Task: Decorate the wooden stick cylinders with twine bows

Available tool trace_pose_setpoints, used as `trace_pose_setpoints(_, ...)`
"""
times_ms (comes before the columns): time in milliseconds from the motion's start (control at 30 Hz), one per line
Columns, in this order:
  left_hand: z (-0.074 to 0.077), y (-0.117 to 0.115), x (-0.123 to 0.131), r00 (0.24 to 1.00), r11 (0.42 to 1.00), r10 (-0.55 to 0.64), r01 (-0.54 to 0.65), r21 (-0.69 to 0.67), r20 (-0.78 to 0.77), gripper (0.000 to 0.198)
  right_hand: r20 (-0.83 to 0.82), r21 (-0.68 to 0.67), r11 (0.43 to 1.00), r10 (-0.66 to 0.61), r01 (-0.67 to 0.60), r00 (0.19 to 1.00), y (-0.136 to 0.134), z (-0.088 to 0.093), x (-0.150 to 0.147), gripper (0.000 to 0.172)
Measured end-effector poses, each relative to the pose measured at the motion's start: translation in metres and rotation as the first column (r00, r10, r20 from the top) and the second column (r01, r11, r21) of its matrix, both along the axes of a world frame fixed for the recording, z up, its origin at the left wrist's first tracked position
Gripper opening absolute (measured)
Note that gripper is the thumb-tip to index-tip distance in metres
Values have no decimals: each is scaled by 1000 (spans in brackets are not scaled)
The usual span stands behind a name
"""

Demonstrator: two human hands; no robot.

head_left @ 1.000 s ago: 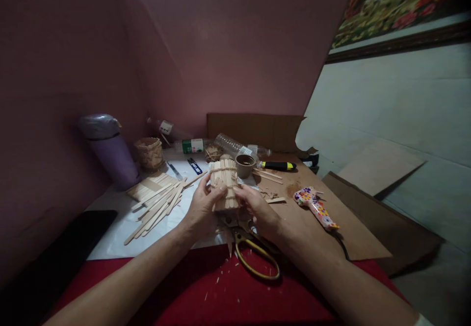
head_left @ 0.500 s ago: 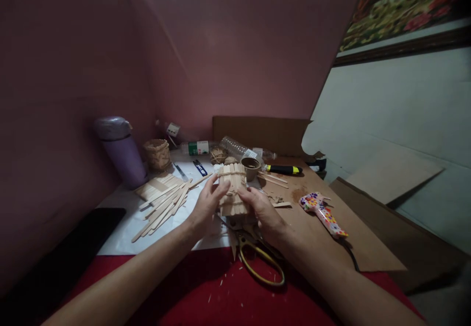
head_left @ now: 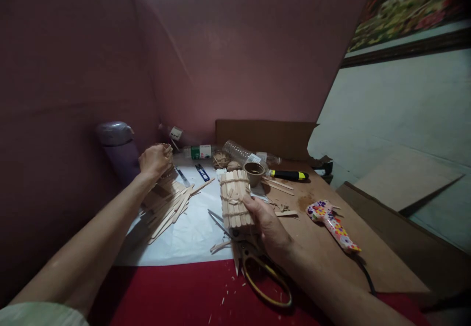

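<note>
My right hand (head_left: 270,220) grips a craft-stick holder (head_left: 235,198) by its right side. Two bands of twine run round the holder, with small leaf-like wooden pieces between them. At the back left, my left hand (head_left: 153,163) has its fingers curled at a small round basket (head_left: 169,159), which it partly covers; the fingertips are hidden behind the hand. Below the holder lie scissors (head_left: 267,282) with gold-coloured handles, their blades partly under it. Loose craft sticks (head_left: 171,213) are spread below my left forearm's far end.
A purple tumbler (head_left: 119,154) stands at the far left. Along the back lie plastic bottles (head_left: 200,152), twine balls (head_left: 221,160), a brown cup (head_left: 253,171) and a yellow-black cutter (head_left: 290,175). A flowered glue gun (head_left: 333,225) with a cord rests on cardboard at right.
My left hand has let go of the craft-stick holder and moved left and back to the small basket. My right hand keeps the holder, now more upright in view.
</note>
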State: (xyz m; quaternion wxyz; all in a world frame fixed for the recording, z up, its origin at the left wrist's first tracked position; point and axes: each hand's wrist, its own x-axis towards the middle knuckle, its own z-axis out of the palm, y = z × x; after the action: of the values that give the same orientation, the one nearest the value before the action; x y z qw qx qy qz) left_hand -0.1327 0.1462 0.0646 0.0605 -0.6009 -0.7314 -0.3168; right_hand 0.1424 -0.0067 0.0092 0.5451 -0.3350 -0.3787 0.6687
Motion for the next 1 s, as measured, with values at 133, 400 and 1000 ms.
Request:
trace_pose_setpoints(133,16,2,3,984,982,-78,48,182,161,22,3,-5,1000,-26,26,1000,-1,-1,0,40)
trace_pose_setpoints(400,51,-13,47,391,794,-520,549,261,760,21,-64,-26,999,-39,37,997,1,-5,0,41)
trace_pose_setpoints(1000,41,-11,60,152,746,-469,595,299,870,16,-174,-141,989,-64,39,983,5,-10,1,45)
